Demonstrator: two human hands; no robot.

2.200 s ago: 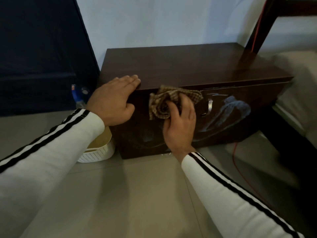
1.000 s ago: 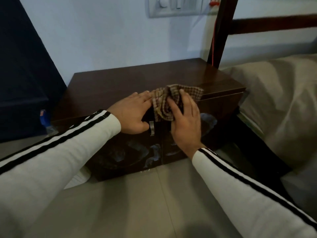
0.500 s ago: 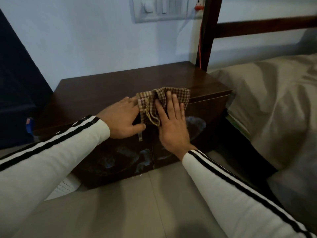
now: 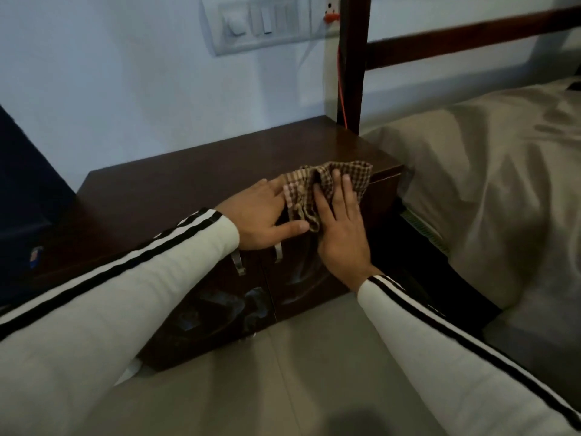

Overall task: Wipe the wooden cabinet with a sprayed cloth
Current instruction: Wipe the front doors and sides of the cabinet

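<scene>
**Cloth pressed to the cabinet's front right corner**

We see the right hand (image 4: 341,228) laid flat, fingers spread, pressing the checked cloth (image 4: 327,190) against the top front edge of the dark wooden cabinet (image 4: 176,190), near its right-hand corner. The cloth is bunched, draped over the edge so that part lies on the top and part hangs down the front. That grip is open: the palm pins the cloth, with no fingers curled round it. Our left hand (image 4: 261,215) lies just beside it on the same edge, also flat and open, its fingertips touching the cloth's left side and its thumb reaching under the bunched fabric. Both arms wear white sleeves (image 4: 132,297) with black stripes. Below the hands, two metal handles (image 4: 239,262) show on the cabinet doors. A bed (image 4: 490,190) with beige bedding stands just to the right of the cabinet, and a switch panel (image 4: 261,23) sits on the wall above.
</scene>
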